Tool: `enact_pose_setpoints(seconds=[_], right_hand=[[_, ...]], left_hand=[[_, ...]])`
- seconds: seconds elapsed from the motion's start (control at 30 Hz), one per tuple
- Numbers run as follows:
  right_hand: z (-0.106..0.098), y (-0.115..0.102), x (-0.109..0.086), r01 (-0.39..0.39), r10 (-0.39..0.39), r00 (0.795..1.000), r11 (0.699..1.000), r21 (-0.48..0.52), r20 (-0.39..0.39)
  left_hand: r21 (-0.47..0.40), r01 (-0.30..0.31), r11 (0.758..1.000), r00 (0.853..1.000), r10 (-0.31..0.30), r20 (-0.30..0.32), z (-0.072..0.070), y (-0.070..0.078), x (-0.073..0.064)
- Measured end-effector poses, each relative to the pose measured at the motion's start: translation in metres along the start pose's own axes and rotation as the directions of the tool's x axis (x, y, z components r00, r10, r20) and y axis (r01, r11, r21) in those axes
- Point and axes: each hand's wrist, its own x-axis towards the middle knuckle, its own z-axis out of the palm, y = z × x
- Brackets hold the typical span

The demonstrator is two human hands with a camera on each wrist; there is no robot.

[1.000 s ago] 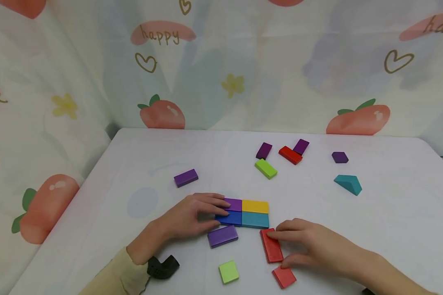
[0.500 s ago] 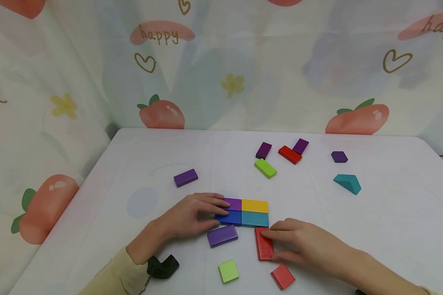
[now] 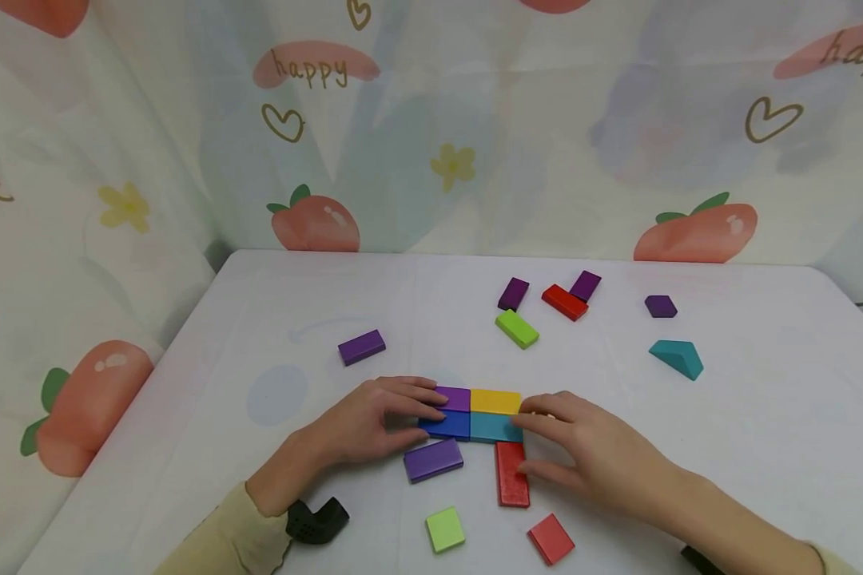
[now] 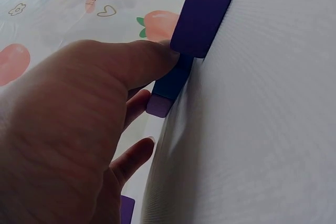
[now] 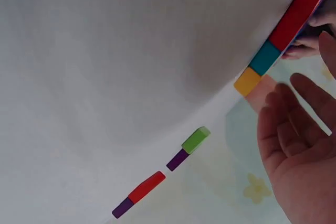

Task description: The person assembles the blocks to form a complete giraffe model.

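In the head view, my left hand [image 3: 374, 419] lies at the left of a two-by-two arrangement, its relaxed fingers resting on the purple block [image 3: 459, 398] and the blue block [image 3: 455, 426]. A yellow block [image 3: 495, 401] and a teal block [image 3: 491, 426] form the right half. Below the teal one, a red block [image 3: 512, 479] stands lengthwise against it. My right hand [image 3: 593, 451] reaches in from the right, fingers extended at the right edge of the yellow and teal blocks, thumb beside the red block. A loose purple block [image 3: 434, 461] lies below the blue one.
Nearer the front are a light green square block [image 3: 445, 529] and a red square block [image 3: 550, 539]. Behind the arrangement lie a purple block [image 3: 362, 347], a green block [image 3: 517, 328], a red block [image 3: 565, 303] and a teal wedge [image 3: 678, 358]. Patterned cloth [image 3: 395, 136] hangs behind.
My right hand has slid the long red block left and straightened it under the teal block, then moved up to the arrangement's right edge. My left hand stays put.
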Motion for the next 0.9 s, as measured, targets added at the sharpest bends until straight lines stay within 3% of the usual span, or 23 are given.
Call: enact_pose_setpoints(seconds=[0.33, 0.57, 0.9], right_hand=[[0.002, 0.003, 0.018, 0.039, -0.038, 0.996, 0.999, -0.003, 0.08], [0.007, 0.001, 0.018, -0.003, 0.007, 0.992, 0.999, -0.032, 0.128], [0.008, 0.0, 0.018, -0.031, 0.035, 0.99, 0.999, -0.031, 0.135]], left_hand=[[-0.006, -0.01, 1.0, 1.0, 0.01, 0.003, -0.001, -0.001, 0.0], [-0.016, -0.005, 1.0, 1.0, 0.005, 0.005, 0.0, 0.0, 0.0], [-0.012, 0.016, 1.0, 1.0, -0.016, 0.008, -0.001, 0.001, 0.0]])
